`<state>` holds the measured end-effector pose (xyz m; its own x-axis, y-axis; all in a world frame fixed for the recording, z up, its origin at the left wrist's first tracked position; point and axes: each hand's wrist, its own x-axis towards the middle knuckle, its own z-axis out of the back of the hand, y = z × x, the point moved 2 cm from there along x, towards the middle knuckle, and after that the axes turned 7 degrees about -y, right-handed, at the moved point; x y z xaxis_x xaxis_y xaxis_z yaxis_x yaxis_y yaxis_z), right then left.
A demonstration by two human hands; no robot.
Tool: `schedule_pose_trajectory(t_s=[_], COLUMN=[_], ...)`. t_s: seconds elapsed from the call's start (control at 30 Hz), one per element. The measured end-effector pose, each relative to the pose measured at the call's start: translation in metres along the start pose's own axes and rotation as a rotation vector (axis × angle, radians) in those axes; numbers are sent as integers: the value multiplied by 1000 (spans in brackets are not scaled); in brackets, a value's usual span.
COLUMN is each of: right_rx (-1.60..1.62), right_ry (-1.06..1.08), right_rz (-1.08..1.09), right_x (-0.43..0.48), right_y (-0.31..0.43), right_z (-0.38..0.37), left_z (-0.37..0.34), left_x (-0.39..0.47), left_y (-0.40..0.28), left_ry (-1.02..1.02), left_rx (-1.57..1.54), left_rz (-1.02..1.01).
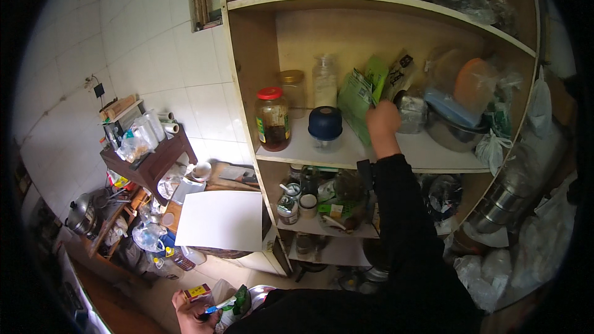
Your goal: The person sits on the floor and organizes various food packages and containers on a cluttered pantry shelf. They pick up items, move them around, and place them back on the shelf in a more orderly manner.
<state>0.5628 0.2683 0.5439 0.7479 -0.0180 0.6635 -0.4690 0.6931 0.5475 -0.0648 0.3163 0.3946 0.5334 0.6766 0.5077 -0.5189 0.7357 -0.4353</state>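
Observation:
My right hand [384, 120] reaches onto the middle shelf and is closed on the edge of a green plastic packet [355, 99]. Just left of the packet stand a dark blue domed chopper with a clear base [325, 123] and a glass jar of pale contents [325, 81]. Low in the view, my left hand [192, 311] holds a small maroon and yellow box [197, 292], with a blue and white pen-like item [220, 305] at its fingers. A green and clear plastic bag [239, 304] and part of a metal bowl [261, 293] are beside it.
A red-lidded jar [272, 120] stands at the shelf's left. To the right are a metal bowl [457, 132] with a bagged orange item and a tied white bag [493, 150]. Jars crowd the shelf below. A white board [222, 220] covers a low cabinet at left.

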Motion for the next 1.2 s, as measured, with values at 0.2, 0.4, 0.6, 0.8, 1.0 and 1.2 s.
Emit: schedule_pose_trajectory(t_s=[0.2,0.4,0.6,0.8,1.0,1.2], right_rx=[137,108,126,225,346,783], right_ry=[-363,-423,-291,-414,-431,-280], right_rz=[39,87,-114,-6,53,46], right_x=[-23,-12,8,13,11,40], right_y=[-16,-18,-25,-29,-35,-60], right_z=[20,19,-1,-5,21,31], left_z=[-3,-2,-2,-3,-5,-12], left_x=[9,14,8,2,5,6], left_y=[-6,-7,-3,2,7,14], left_ry=[48,39,56,28,39,29], left_rx=[-65,-26,-17,10,37,45], left_rz=[61,-61,31,25,-6,-6])
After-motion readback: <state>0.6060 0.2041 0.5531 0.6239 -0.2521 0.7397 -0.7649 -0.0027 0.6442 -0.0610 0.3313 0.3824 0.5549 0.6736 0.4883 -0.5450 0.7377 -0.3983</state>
